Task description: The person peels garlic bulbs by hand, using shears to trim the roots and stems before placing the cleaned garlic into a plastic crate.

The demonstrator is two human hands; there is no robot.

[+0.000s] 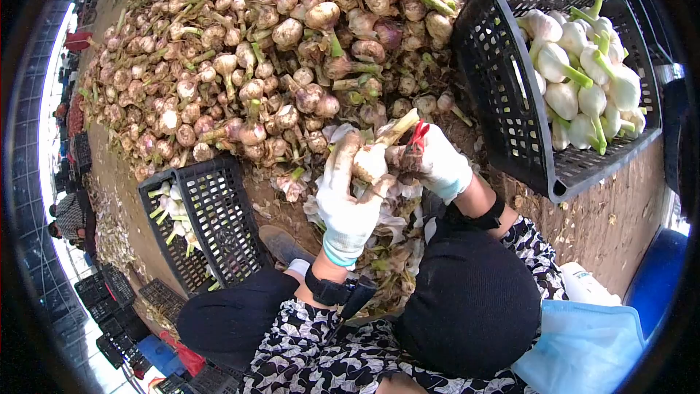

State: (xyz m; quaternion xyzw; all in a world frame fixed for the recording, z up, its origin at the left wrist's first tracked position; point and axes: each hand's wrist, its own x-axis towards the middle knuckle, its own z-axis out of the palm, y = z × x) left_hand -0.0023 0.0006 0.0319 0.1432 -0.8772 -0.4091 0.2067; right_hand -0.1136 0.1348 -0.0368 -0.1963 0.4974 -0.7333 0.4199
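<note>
My left hand (345, 197), in a white knit glove with soiled fingers, is closed around a garlic bulb (370, 165). The bulb is pale, and its cut stem (397, 128) points up and to the right. My right hand (443, 164), gloved in the same way, is closed with its dark, dirty fingertips against the bulb's right side. A small red strip (418, 136) shows at those fingers; what it belongs to is hidden. Under both hands lie loose papery garlic skins (390, 252).
A large heap of unpeeled garlic (240, 73) spreads ahead. To the right, a tilted black crate (503, 80) holds clean white bulbs (583, 80). Another black crate (227, 222) with garlic stands by my left knee. Farther left is another person (73, 215) near stacked crates (106, 288).
</note>
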